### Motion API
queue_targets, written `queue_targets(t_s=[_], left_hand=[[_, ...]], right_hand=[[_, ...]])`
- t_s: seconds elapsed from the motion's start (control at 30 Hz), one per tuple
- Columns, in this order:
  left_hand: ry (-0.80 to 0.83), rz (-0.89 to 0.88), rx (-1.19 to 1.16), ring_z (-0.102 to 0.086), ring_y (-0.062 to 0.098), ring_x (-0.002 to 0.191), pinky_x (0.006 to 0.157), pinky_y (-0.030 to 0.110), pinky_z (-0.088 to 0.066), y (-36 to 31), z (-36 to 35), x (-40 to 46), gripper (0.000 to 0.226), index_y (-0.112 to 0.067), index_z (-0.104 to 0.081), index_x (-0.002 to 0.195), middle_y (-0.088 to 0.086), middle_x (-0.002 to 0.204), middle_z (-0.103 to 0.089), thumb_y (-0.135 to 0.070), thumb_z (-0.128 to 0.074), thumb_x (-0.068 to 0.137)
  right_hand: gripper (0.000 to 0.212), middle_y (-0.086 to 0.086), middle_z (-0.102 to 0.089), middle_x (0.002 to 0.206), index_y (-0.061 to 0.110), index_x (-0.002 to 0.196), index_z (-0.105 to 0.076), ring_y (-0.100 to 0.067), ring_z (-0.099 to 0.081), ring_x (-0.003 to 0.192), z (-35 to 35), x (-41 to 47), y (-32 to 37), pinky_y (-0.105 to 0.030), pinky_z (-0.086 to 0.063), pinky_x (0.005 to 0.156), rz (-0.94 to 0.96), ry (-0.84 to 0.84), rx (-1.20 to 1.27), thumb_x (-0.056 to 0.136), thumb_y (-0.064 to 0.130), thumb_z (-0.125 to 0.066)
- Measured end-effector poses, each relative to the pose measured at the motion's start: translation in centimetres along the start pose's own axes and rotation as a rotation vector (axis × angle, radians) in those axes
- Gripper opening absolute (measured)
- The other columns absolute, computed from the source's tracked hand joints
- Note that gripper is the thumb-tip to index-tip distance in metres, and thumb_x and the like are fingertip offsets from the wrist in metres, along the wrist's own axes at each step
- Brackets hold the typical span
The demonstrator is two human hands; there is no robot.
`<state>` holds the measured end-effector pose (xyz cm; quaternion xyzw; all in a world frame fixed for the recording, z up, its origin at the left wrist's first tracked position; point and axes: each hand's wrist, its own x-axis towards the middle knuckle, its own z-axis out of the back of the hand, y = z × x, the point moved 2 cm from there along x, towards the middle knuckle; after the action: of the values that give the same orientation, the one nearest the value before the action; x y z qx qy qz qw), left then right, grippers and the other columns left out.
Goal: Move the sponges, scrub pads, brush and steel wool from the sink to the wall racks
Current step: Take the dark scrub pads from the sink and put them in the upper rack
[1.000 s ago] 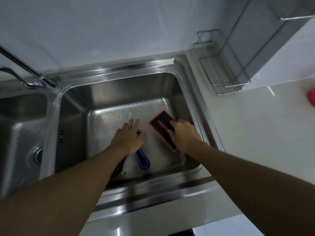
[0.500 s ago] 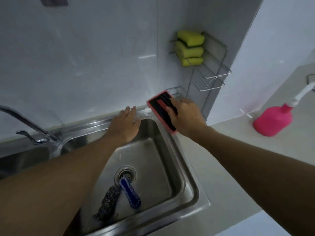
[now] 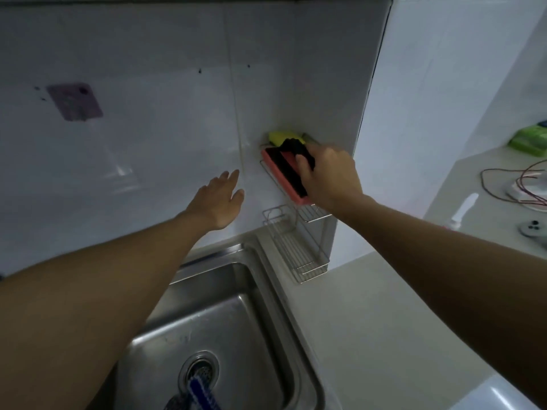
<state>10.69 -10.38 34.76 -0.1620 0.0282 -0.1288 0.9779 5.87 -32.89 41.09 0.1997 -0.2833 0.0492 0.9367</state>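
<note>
My right hand (image 3: 331, 177) grips the black handle of a red and black scrub pad (image 3: 282, 173) and holds it at the upper wire wall rack (image 3: 310, 216). A yellow sponge (image 3: 281, 137) shows just behind the pad. My left hand (image 3: 220, 199) is raised in front of the white wall, fingers spread, holding nothing. A blue brush (image 3: 201, 395) lies by the drain in the steel sink (image 3: 275, 321) at the bottom edge, with something dark beside it, mostly cut off.
A lower wire rack (image 3: 299, 250) stands bare in the corner beside the sink. On the counter to the right lie red wires (image 3: 521, 184), a white object (image 3: 464, 208) and a green box (image 3: 529, 140). A purple patch (image 3: 75, 102) is stuck on the wall.
My right hand lifted the scrub pad out of the sink and carried it up to the upper rack. My left hand rose from the sink to the wall. The view tilted upward.
</note>
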Motion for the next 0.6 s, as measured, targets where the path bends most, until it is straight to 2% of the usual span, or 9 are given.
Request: queue_targets(t_s=[0.1, 0.17, 0.4, 0.6], left_hand=[[-0.007, -0.039, -0.037, -0.004, 0.023, 0.154, 0.124, 0.038, -0.004, -1.5, 1.4, 2.5, 0.058, -0.023, 0.0, 0.159, 0.006, 0.168, 0.0, -0.039, -0.02, 0.107], [-0.016, -0.059, -0.053, -0.003, 0.023, 0.154, 0.124, 0.036, -0.003, -2.3, 2.2, 4.5, 0.057, -0.024, 0.0, 0.159, 0.005, 0.168, 0.001, -0.038, -0.02, 0.108], [0.032, -0.151, -0.09, 0.001, 0.019, 0.154, 0.123, 0.031, 0.0, -5.1, 3.2, 10.9, 0.058, -0.024, -0.002, 0.159, 0.003, 0.168, 0.003, -0.045, -0.015, 0.106], [0.148, -0.214, -0.054, -0.001, 0.014, 0.153, 0.115, 0.022, 0.002, -6.3, 2.7, 13.3, 0.058, -0.027, -0.004, 0.159, -0.002, 0.168, 0.0, -0.048, -0.014, 0.106]], right_hand=[[0.036, -0.016, -0.064, 0.101, 0.013, 0.128, -0.062, -0.035, -0.06, 0.088, 0.1, 0.7, -1.4, -0.036, -0.044, 0.068, -0.024, 0.07, -0.103, 0.102, 0.032, -0.047], [0.037, -0.016, -0.062, 0.104, 0.016, 0.132, -0.06, -0.035, -0.059, 0.094, -0.2, 0.9, -2.2, -0.036, -0.041, 0.068, -0.044, 0.11, -0.161, 0.102, 0.032, -0.047], [0.026, -0.015, -0.064, 0.11, 0.009, 0.117, -0.061, -0.034, -0.057, 0.108, -1.4, 1.5, -3.2, -0.042, -0.052, 0.077, -0.027, 0.148, -0.211, 0.102, 0.027, -0.05], [0.028, -0.015, -0.063, 0.115, 0.011, 0.118, -0.063, -0.034, -0.057, 0.112, -2.2, 2.4, -3.5, -0.043, -0.055, 0.082, -0.01, 0.207, -0.231, 0.103, 0.029, -0.048]])
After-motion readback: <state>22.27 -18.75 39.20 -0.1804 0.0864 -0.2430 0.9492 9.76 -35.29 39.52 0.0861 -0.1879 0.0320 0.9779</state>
